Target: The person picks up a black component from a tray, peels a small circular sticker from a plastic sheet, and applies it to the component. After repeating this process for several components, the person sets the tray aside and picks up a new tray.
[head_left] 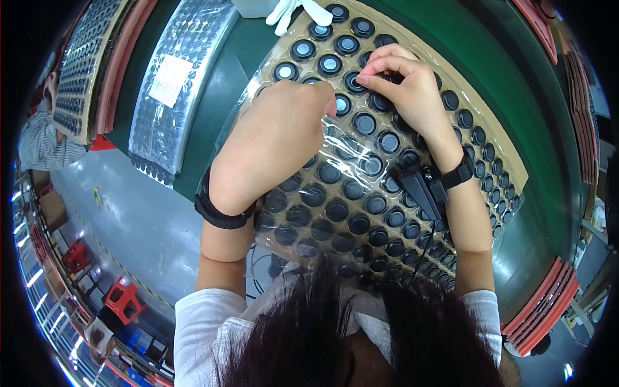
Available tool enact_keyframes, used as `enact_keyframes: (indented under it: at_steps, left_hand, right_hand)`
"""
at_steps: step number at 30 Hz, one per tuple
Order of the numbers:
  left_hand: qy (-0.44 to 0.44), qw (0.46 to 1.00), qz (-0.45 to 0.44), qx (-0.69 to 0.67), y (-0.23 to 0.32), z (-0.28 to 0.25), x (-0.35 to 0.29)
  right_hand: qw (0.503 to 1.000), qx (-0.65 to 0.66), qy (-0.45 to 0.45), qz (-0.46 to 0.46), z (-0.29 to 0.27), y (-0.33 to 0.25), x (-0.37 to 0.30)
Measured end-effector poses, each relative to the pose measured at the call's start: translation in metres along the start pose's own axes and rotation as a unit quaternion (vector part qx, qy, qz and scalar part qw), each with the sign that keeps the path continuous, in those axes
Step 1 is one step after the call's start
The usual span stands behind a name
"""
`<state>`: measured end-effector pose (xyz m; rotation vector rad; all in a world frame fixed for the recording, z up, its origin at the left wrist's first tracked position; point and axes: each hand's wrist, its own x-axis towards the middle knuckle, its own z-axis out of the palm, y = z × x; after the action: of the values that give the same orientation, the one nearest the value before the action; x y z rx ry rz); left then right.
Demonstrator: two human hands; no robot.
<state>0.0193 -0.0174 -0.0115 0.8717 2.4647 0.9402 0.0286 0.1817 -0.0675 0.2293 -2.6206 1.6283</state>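
A tan tray sheet [477, 97] holds rows of small round black parts [364, 124]; several toward the far left have pale, light-coloured centres. My left hand [277, 132] is curled closed over the tray's left side, thumb tip beside one pale-centred part; most of its fingers are hidden from above. At the tray's far middle, my right hand [412, 87] has thumb and index finger pinched together over a black part [353, 82]. Anything between those fingertips is too small to make out. Glossy clear plastic film [335, 151] covers the nearer rows, passing below my left hand.
White gloves [296, 13] lie at the tray's far edge. Left of it, a plastic-wrapped stack of parts [184, 84] rests on the green bench [248, 48]. A person's striped sleeve [48, 142] shows at far left. Red stools [124, 300] stand on the floor.
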Motion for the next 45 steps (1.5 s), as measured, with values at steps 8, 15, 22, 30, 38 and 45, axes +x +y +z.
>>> enact_keyframes:
  at_steps: [8,15,22,30,38,45]
  left_hand:
    - [0.002,1.000,0.000,0.019,-0.002,0.000,-0.001]
    - [0.009,1.000,0.007,0.028,-0.001,0.001,-0.002]
    - [0.009,1.000,0.010,0.024,-0.002,0.001,-0.001]
    - [0.000,1.000,-0.001,0.018,0.000,0.000,-0.001]
    - [-0.013,0.999,0.025,-0.031,-0.001,-0.002,0.000]
    - [-0.099,0.973,-0.042,-0.202,-0.004,-0.029,-0.003]
  right_hand:
    - [1.000,-0.027,0.005,-0.014,0.001,0.002,-0.001]
    - [0.998,-0.055,0.008,-0.025,0.002,0.003,-0.001]
    - [0.997,-0.068,0.010,-0.028,0.003,0.002,-0.001]
    - [0.996,-0.079,0.015,-0.034,0.005,0.003,-0.002]
    - [0.991,-0.115,0.053,-0.032,0.004,-0.003,-0.001]
    - [0.992,-0.056,-0.085,-0.073,-0.006,-0.012,-0.027]
